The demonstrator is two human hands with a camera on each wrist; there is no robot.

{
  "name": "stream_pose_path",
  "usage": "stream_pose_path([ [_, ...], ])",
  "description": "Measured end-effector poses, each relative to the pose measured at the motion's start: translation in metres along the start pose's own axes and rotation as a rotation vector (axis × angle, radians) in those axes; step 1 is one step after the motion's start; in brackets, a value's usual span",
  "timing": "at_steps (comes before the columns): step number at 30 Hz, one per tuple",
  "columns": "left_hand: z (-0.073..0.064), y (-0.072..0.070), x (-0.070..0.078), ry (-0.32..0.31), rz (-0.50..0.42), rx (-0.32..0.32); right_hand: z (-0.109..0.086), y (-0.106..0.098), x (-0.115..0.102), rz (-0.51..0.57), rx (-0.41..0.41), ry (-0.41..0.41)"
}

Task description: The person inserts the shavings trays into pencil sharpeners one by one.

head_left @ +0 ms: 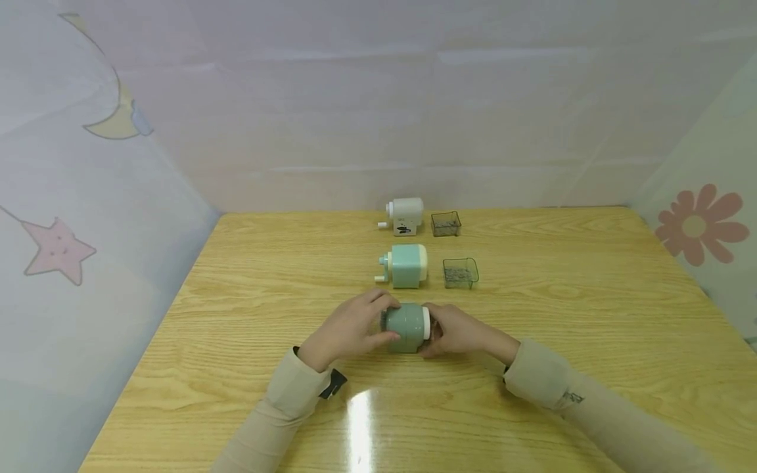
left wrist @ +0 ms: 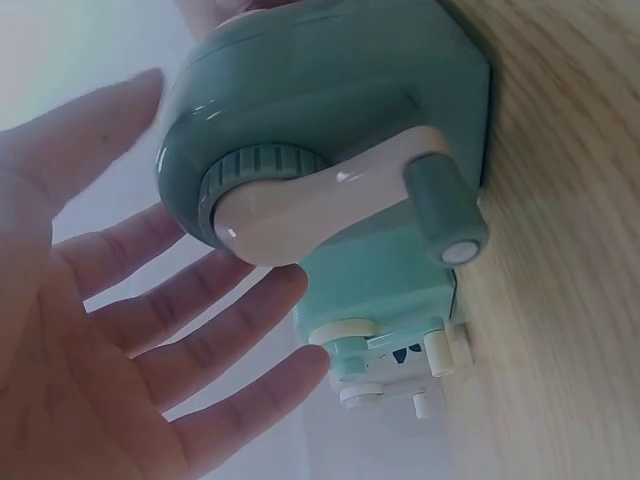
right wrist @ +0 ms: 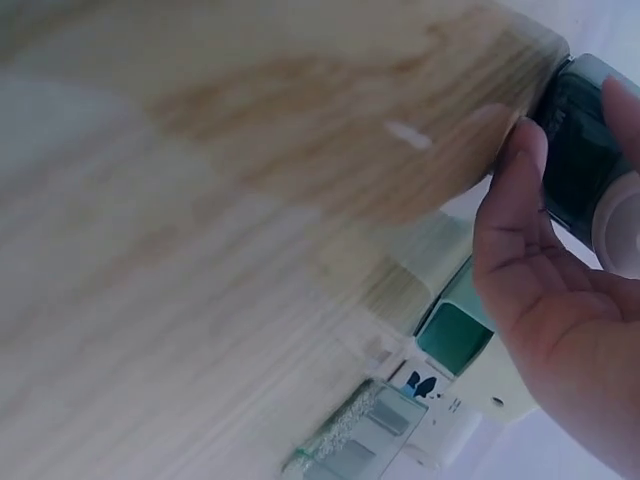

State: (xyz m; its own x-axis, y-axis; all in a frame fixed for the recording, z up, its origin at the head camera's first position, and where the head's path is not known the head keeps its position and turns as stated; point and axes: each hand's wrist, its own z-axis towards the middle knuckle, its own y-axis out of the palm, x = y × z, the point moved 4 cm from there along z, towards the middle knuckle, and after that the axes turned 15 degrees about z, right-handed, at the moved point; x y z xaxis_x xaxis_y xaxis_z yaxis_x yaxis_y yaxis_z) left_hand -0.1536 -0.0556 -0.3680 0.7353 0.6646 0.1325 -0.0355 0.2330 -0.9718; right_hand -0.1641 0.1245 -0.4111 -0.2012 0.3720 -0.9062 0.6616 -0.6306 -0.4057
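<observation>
A dark green pencil sharpener (head_left: 405, 327) lies between both hands on the table; its white crank (left wrist: 320, 205) with a green knob faces the left wrist camera. The left hand (head_left: 357, 328) holds it at the crank end, thumb on the near side and fingers on the far side, with the outer fingers fairly straight. At the other end, the right hand (head_left: 455, 330) pinches the dark drawer (right wrist: 575, 145), beside a white round cap (right wrist: 620, 225). Those fingers partly hide the drawer, and how far it is out I cannot tell.
Behind stand a mint pencil sharpener (head_left: 405, 266) and a white one (head_left: 407, 217), cranks to the left. Right of them lie two clear drawers, the nearer (head_left: 460, 272) and the farther (head_left: 446, 224), with shavings inside. The wooden table (head_left: 266, 276) meets a cloth wall at the back.
</observation>
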Motion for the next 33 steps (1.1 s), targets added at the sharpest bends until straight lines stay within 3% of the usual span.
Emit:
stream_pose_path([
  [9, -0.001, -0.007, -0.010, -0.020, 0.002, 0.075, -0.014, -0.013, 0.002, -0.139, 0.058, 0.067],
  [14, -0.003, -0.009, -0.017, -0.053, 0.007, 0.124, -0.024, -0.018, -0.001, -0.185, 0.090, 0.035],
  [22, -0.011, -0.010, -0.029, -0.097, 0.036, 0.225, -0.039, -0.026, -0.004, -0.355, 0.200, 0.012],
  [28, -0.014, -0.010, -0.034, -0.123, 0.042, 0.232, -0.051, -0.034, -0.001, -0.440, 0.264, 0.007],
  [33, -0.015, -0.009, -0.036, -0.130, 0.050, 0.233, -0.062, -0.042, 0.006, -0.433, 0.296, 0.023],
])
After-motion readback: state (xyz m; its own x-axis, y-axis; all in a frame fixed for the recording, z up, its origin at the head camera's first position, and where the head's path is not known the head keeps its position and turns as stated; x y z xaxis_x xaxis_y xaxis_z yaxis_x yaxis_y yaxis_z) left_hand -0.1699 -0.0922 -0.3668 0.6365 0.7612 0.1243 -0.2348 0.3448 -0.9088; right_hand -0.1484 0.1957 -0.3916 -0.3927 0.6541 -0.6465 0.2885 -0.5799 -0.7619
